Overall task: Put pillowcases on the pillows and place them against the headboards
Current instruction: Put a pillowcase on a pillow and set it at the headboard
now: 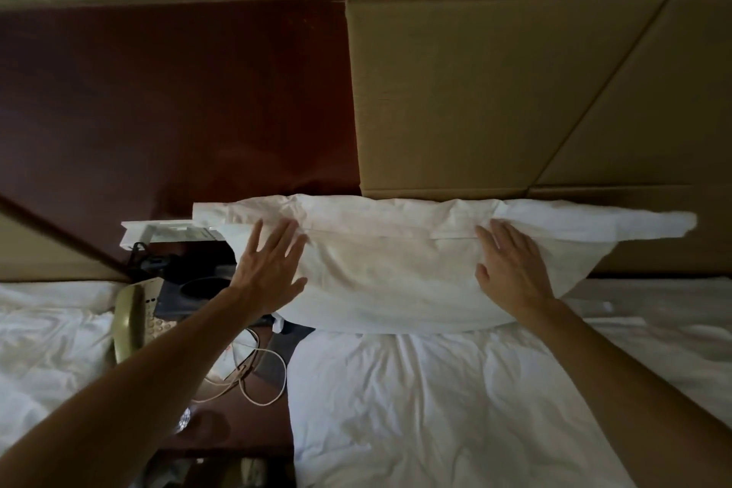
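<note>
White, creased sheets cover the bed nearest the camera, and a second bed with rumpled white linen lies on the left. Between them sits a dark reddish wooden desk carrying a looped pale cable, an olive-green telephone and, further back, a black tray with a round hollow. Two bare forearms reach forward from the bottom corners.

Both hands are flat with straight, spread fingers and grip nothing. The left hand presses its palm on the left part of the pillow, and the right hand presses on the right part, well apart from the other. The pillow wears a white pillowcase and stands on its long edge at the head of the nearer bed. Its left end juts past the mattress edge over the desk, and a limp corner of the case sticks out on the right.

Behind it, the pillow's top edge touches the tan padded headboard. A white switch panel sits on the dark wood wall panel to the left.
</note>
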The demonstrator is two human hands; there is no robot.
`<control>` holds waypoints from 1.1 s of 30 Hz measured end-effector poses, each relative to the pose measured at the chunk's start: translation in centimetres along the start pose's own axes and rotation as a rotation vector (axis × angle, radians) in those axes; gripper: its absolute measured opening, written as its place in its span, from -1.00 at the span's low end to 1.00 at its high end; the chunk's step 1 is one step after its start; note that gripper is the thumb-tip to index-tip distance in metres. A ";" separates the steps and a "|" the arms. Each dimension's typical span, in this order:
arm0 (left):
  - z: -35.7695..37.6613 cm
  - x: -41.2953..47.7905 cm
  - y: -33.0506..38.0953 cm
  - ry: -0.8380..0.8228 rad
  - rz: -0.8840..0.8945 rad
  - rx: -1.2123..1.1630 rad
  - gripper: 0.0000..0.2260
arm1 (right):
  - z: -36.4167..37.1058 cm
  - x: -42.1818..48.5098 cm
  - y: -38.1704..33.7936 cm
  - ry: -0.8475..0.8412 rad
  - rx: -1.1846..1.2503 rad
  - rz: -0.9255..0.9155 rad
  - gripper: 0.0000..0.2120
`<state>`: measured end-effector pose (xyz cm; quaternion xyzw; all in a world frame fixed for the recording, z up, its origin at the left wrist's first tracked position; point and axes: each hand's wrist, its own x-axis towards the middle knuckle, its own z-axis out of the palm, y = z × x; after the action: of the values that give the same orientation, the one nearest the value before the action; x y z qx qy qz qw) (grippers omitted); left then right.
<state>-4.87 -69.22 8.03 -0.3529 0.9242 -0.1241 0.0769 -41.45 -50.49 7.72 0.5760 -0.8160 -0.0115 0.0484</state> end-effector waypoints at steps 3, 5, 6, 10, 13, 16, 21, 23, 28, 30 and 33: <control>0.2 -0.1 0.1 0.000 -0.009 -0.024 -0.29 | -0.3 -1.5 -1.1 0.037 0.006 0.057 -0.50; 0.7 -0.1 0.2 0.013 -0.003 -0.033 -0.28 | -0.1 -2.2 -1.6 -0.020 -0.035 0.057 -0.53; 0.9 0.0 0.3 0.023 0.004 -0.032 -0.26 | 0.1 -2.4 -1.9 -0.065 -0.059 0.047 -0.51; 2.4 0.4 0.0 0.122 0.020 -0.030 -0.19 | 1.3 -2.0 -2.9 -0.090 -0.073 0.056 -0.35; 3.6 0.3 0.7 0.200 -0.031 -0.045 -0.21 | 2.6 -1.4 -3.0 -0.047 -0.075 0.039 -0.28; 5.3 0.2 1.8 0.321 -0.094 -0.074 -0.23 | 4.9 -1.4 -2.3 -0.038 -0.081 -0.007 -0.20; 8.4 -0.5 4.4 0.568 -0.315 -0.171 -0.35 | 9.3 -1.9 -0.4 0.139 -0.053 -0.073 -0.09; 9.3 -0.9 5.7 0.640 -0.476 -0.262 -0.37 | 10.4 -1.9 0.4 0.247 -0.033 -0.094 -0.13; 10.8 -1.6 8.6 0.696 -0.899 -0.660 -0.33 | 12.1 -2.5 1.5 0.372 0.192 -0.105 -0.20; 11.2 -2.0 9.8 0.597 -0.958 -0.798 -0.31 | 12.5 -3.3 1.6 0.401 0.154 -0.096 -0.29; 11.2 -2.6 12.0 0.544 -0.749 -0.636 -0.22 | 12.1 -4.6 1.8 0.425 -0.037 -0.074 -0.47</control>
<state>-7.98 -60.77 -5.91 -0.6181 0.7143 0.0554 -0.3236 -42.74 -46.05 -4.52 0.5940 -0.7654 0.0932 0.2294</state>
